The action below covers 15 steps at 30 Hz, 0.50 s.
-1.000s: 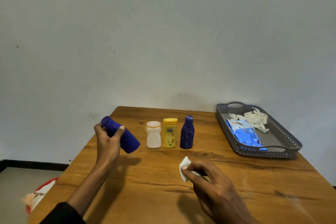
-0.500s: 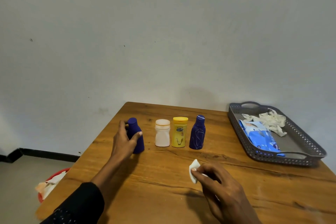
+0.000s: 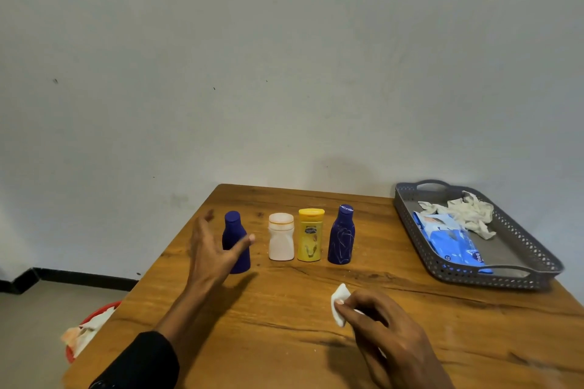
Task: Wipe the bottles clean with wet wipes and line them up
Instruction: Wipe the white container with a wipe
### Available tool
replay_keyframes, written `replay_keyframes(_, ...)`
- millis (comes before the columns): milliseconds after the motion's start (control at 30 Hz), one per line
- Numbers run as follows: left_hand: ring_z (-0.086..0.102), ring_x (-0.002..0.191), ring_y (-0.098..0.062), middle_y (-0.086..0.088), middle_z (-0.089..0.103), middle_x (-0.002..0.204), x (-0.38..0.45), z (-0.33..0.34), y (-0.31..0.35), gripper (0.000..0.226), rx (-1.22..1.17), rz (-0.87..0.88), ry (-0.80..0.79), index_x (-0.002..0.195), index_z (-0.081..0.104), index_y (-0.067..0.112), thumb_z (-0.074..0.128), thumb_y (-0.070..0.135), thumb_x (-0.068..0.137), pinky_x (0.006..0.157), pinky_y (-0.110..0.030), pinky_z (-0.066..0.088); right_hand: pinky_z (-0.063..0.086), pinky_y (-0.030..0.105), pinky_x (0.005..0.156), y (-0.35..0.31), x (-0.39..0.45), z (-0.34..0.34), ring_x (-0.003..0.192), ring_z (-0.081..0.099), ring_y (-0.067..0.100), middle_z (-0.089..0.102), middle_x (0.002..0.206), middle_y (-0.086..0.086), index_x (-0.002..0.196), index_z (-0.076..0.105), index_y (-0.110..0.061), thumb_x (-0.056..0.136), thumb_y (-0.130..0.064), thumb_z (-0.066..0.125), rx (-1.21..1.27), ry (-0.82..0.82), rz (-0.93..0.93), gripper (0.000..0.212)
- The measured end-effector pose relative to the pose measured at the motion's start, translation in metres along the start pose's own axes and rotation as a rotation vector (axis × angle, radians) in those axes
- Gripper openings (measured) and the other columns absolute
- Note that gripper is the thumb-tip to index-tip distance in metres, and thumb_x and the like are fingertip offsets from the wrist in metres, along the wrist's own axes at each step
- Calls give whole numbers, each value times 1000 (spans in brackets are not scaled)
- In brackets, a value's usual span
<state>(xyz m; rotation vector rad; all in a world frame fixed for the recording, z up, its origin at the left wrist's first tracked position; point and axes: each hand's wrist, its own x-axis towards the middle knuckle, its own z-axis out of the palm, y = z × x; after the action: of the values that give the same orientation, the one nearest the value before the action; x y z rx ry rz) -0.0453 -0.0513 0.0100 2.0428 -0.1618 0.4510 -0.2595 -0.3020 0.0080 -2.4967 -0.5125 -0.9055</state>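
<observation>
Four bottles stand upright in a row across the far-middle of the wooden table [image 3: 284,319], small gaps between them, none touching. Left end: plain dark-blue bottle [image 3: 235,241] — matte plastic, round cap, narrow neck flaring to a wider base. Next, white bottle [image 3: 281,237]: squat, waisted body, broad translucent cap with an orange ring. Then yellow bottle [image 3: 310,234]: flat-sided, glossy, yellow flip cap, printed label on the front. Right end: patterned blue bottle [image 3: 341,235] — same flared shape as the first, with pale line markings on body and cap.

Left hand [image 3: 211,249] is open, fingers spread and fairly straight, just in front of and beside the plain dark-blue bottle; thumb crosses in front of its body. Whether the thumb actually touches it, can't tell. Black sleeve [image 3: 139,363] covers the forearm.

Right hand [image 3: 388,335] sits low over the near table edge, fingers curled, pinching a small folded white wipe [image 3: 339,303] between thumb and fingertips. Wipe looks soft and wadded; it pokes out toward the bottles.

Table top is warm brown wood grain with dark knots and streaks.

Far right: grey plastic tray [image 3: 448,268] with perforated lattice walls and cut-out handles. Inside it, a blue glossy wipes pack [image 3: 448,238] lies flat, and crumpled white used wipes [image 3: 464,211] are heaped at the far end, partly touching the pack.

Lower left, off the table on the floor: a red bin [image 3: 106,309], rim only visible, with crumpled pale wipes [image 3: 83,333] in it.

Behind: plain grey-white wall, dark skirting strip.
</observation>
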Motion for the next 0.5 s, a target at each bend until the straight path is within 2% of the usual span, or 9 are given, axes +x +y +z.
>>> replay_keyframes(33, 42, 133, -28, -10, 44, 144, -3, -4, 3, 88, 31, 67, 97, 140, 32, 17, 76, 49, 71, 108, -52, 36, 43, 9, 92, -1, 0, -1, 99, 61, 7, 64, 109, 2, 123, 71, -19, 84, -1, 59, 3, -8, 9, 44)
replay_keyframes(100, 38, 136, -28, -10, 45, 142, -6, -9, 17, 75, 94, 280, 213, 137, 36, 15, 68, 46, 75, 112, -53, 30, 42, 8, 93, -3, 1, -2, 100, 61, 6, 64, 110, 1, 122, 71, -19, 85, -2, 60, 8, -14, 18, 43)
replay_keyframes(167, 36, 138, -28, -12, 48, 140, -7, -7, 36, 64, 181, 498, 183, 132, 44, 12, 68, 35, 78, 114, -51, 28, 42, 7, 93, -4, 3, -3, 100, 61, 6, 64, 110, 1, 122, 71, -20, 88, -5, 57, 13, -14, 9, 39)
replay_keyframes(233, 40, 136, -30, -13, 54, 135, -3, 3, 52, 55, 313, 653, 72, 128, 52, 9, 70, 27, 80, 113, -49, 32, 45, 8, 92, -6, 4, -5, 101, 62, 5, 64, 110, 0, 121, 72, -20, 82, 1, 66, 13, -14, 16, 45)
replay_keyframes(333, 43, 135, -29, -13, 56, 135, 5, 23, 70, 53, 489, 696, -139, 132, 52, 9, 70, 23, 84, 111, -44, 38, 49, 10, 90, -8, 4, -5, 100, 64, 7, 67, 108, 1, 118, 74, -20, 70, 8, 80, 13, -7, 42, 56)
replay_keyframes(433, 39, 137, -25, -10, 46, 146, 11, 40, 81, 63, 644, 634, -328, 143, 38, 12, 68, 19, 87, 110, -32, 34, 48, 9, 89, -8, 4, -9, 99, 64, 5, 67, 107, 0, 114, 75, -22, 72, 6, 76, 9, 40, 41, 51)
replay_keyframes(500, 40, 135, -26, -10, 44, 147, 18, 49, 85, 66, 803, 607, -393, 145, 34, 10, 66, 15, 88, 109, -31, 34, 48, 9, 87, -8, 2, -13, 97, 64, 4, 67, 105, -2, 112, 76, -22, 75, 1, 72, 5, 65, 49, 44)
